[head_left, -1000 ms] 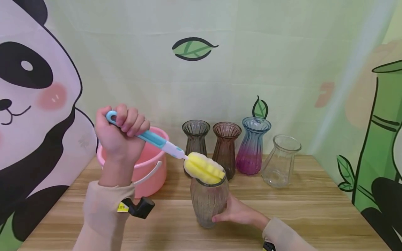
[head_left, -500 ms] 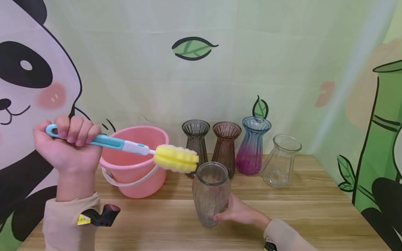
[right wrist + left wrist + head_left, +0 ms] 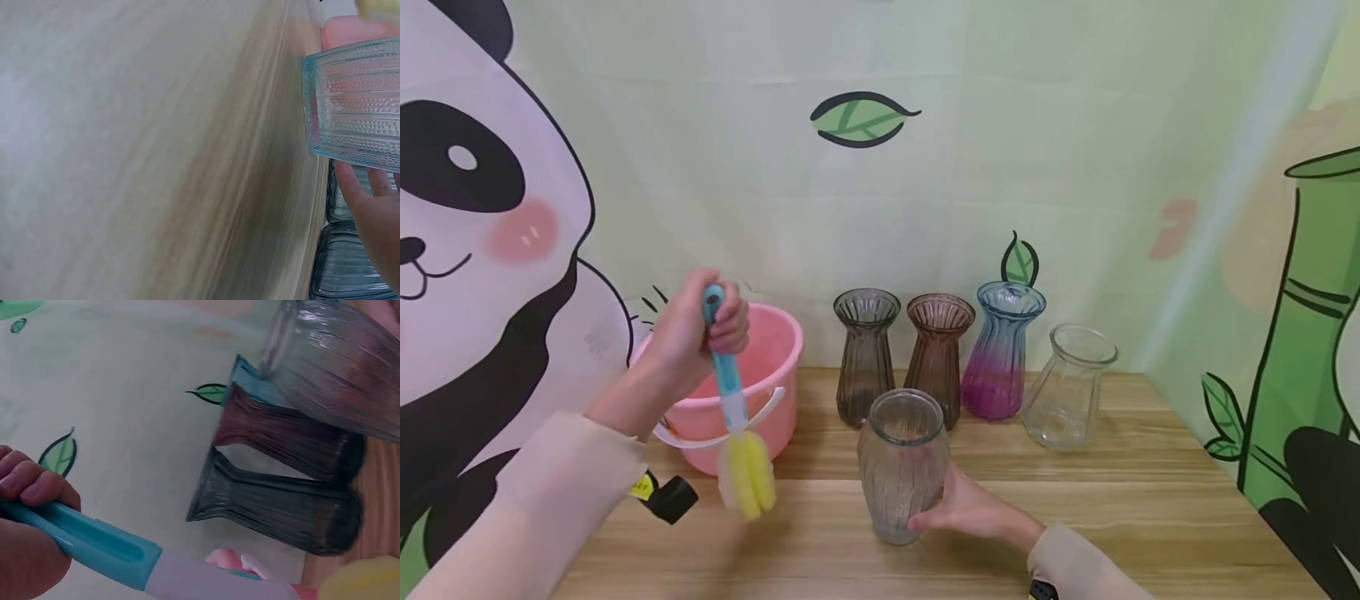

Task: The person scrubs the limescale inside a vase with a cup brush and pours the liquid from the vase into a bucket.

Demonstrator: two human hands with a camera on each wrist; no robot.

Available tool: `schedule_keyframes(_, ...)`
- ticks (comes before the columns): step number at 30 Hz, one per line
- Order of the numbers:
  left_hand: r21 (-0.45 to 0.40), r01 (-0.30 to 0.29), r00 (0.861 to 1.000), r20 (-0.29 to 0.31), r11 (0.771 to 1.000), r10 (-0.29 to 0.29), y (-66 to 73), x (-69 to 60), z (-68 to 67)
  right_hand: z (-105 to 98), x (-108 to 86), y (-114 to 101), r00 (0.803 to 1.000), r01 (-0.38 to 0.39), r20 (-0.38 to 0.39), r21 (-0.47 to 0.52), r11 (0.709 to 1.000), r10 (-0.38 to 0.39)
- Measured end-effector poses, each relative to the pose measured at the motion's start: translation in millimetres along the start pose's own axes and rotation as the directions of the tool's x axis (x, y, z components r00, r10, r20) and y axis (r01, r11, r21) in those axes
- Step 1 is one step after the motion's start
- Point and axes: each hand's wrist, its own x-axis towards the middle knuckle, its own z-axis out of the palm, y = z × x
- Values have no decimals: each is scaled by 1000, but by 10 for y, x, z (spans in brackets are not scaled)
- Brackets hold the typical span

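In the head view, my left hand grips the blue handle of a sponge brush. The yellow and white sponge head points down, in front of the bucket and left of the vase. The blue and white handle also crosses the left wrist view, fingers curled round it. A ribbed clear glass vase is held by my right hand at its lower right side, mouth up. My thumb shows at the front of the glass; the other fingers are mostly hidden behind it. The right wrist view shows the vase's base.
Behind the held vase stand a grey vase, a brown vase, a blue-to-pink vase and a clear flared vase. A pink bucket with a white handle is at left. All stand on a wooden table before a printed cloth.
The brush came out of the vase's mouth and swung left, then turned from pointing sideways to pointing down. My left hand moved left, then back right. The right hand and vase stayed nearly still.
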Motion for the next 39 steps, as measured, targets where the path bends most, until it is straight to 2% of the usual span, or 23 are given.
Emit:
schedule_keyframes(1, 80, 66, 998, -21, 995, -64, -54, 37, 32, 3, 0, 2, 1000, -3, -4, 2, 1000, 3)
schedule_keyframes(3, 218, 198, 980, -66, 956, -188, -181, 100, 93, 12, -2, 6, 1000, -6, -11, 0, 1000, 6)
schedule_keyframes(6, 401, 335, 941, -103, 853, -321, -419, 155, 155, 25, -3, 7, 1000, -4, -22, -7, 1000, 3)
schedule_keyframes(10, 574, 424, 891, -125, 701, -437, -784, 163, 185, 48, 1, -1, 1000, -2, -27, 6, 1000, 3)
schedule_keyframes(12, 626, 451, 871, -151, 637, -469, -973, 158, 190, 56, 6, -6, 1000, -14, -27, 26, 1000, 15)
schedule_keyframes(14, 655, 464, 861, -172, 597, -479, -1146, 159, 196, 65, 4, -8, 999, -36, -29, 45, 998, 37)
schedule_keyframes(15, 652, 474, 858, -192, 591, -476, -1233, 163, 196, 68, 3, -8, 998, -47, -32, 54, 997, 49)
schedule_keyframes(22, 697, 419, 904, -263, 581, -336, -1715, 233, 186, 83, -19, -5, 996, -73, -43, 61, 995, 76)
schedule_keyframes(25, 730, 392, 918, -270, 560, -291, -1882, 234, 156, 81, -18, 2, 997, -66, -46, 62, 996, 68)
schedule_keyframes(26, 754, 379, 923, -269, 536, -275, -1939, 230, 145, 80, -18, 7, 997, -63, -45, 63, 996, 66)
schedule_keyframes(27, 785, 367, 928, -270, 500, -257, -1993, 221, 138, 80, -17, 12, 997, -60, -44, 61, 996, 63)
schedule_keyframes(28, 822, 352, 933, -269, 448, -240, -2047, 211, 132, 79, -18, 16, 997, -59, -44, 57, 997, 61)
schedule_keyframes(30, 887, 321, 942, -262, 330, -212, -2150, 186, 129, 78, -20, 25, 997, -61, -43, 44, 997, 63)
schedule_keyframes(31, 912, 310, 944, -261, 268, -204, -2196, 170, 132, 77, -21, 28, 997, -63, -45, 35, 997, 65)
schedule_keyframes(32, 926, 310, 941, -267, 216, -207, -2239, 156, 139, 76, -23, 31, 997, -66, -44, 30, 997, 68)
schedule_keyframes(36, 942, 319, 930, -288, 110, -231, -2369, 109, 184, 74, -25, 33, 996, -69, -48, 7, 998, 69)
schedule_keyframes(38, 936, 345, 917, -318, 77, -239, -2412, 94, 207, 78, -23, 33, 997, -57, -51, 8, 998, 57)
schedule_keyframes(39, 936, 346, 917, -323, 61, -233, -2426, 90, 215, 82, -21, 36, 997, -53, -55, 7, 999, 53)
